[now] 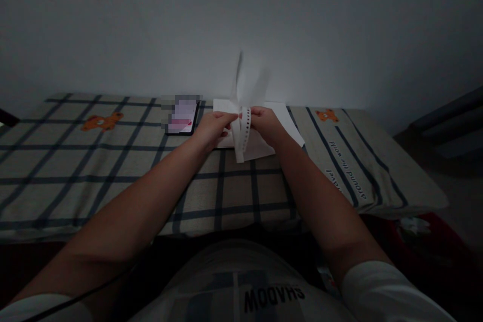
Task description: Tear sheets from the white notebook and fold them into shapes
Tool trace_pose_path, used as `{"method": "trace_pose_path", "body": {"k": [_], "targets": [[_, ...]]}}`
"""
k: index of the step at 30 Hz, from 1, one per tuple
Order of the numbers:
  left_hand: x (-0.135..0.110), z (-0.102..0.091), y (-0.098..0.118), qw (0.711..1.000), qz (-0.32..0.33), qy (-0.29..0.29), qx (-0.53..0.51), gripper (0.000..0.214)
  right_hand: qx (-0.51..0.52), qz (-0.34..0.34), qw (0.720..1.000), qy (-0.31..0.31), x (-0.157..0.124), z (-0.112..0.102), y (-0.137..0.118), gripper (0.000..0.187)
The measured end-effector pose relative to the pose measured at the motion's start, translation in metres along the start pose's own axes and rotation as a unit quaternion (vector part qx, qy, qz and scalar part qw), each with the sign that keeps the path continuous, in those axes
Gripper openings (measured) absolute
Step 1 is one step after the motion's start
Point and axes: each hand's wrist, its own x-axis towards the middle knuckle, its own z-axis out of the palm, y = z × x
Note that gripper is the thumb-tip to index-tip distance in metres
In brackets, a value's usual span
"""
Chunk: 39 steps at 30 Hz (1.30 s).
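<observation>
A white sheet of paper (251, 80) stands up blurred above my hands. From it a narrow paper strip (247, 133) with a row of punched holes curls down toward me, its lower end over the table's checked cloth. My left hand (212, 128) pinches the paper just left of the strip, thumb and fingers together. On the other side my right hand (266, 122) pinches it close by, so the fingertips of both hands nearly meet. Beneath them lie more white sheets (287, 116), partly hidden by my hands.
A phone (183, 116) with a lit screen, partly pixelated, lies left of the paper. The checked tablecloth (124, 171) with bear prints covers the table, which stands against a pale wall (151, 25). A red container (433, 241) is below the table at right.
</observation>
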Motion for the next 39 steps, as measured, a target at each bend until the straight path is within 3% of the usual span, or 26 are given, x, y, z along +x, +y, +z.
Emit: {"method": "trace_pose_path", "body": {"k": [8,16,22,28,34,39], "targets": [[0.0010,0.0001,-0.0025,1.000,-0.001,0.011,0.002,0.019,0.001,0.040,0.999,-0.031,0.0023,-0.0014,0.0021,0.027],[0.0022,0.0004,-0.0006,0.999,-0.004,-0.009,-0.043,0.016,-0.021,-0.029,0.999,0.002,-0.0009,0.0007,-0.0016,0.028],[0.0006,-0.0016,-0.0024,0.999,0.039,0.021,0.018,0.021,0.004,0.026,0.999,-0.020,-0.0012,-0.0007,-0.0031,0.033],[-0.0011,-0.0009,0.0006,0.999,0.015,0.021,0.040,0.022,0.011,0.006,1.000,-0.004,0.0012,-0.0026,-0.0002,0.027],[0.0010,-0.0021,-0.0023,0.997,0.045,0.030,0.063,0.020,-0.001,0.007,0.999,-0.040,0.0014,-0.0049,0.0019,0.028],[0.0024,-0.0016,-0.0033,0.996,0.040,0.038,0.069,0.019,-0.023,-0.012,0.999,-0.034,0.0003,-0.0033,0.0005,0.028]]}}
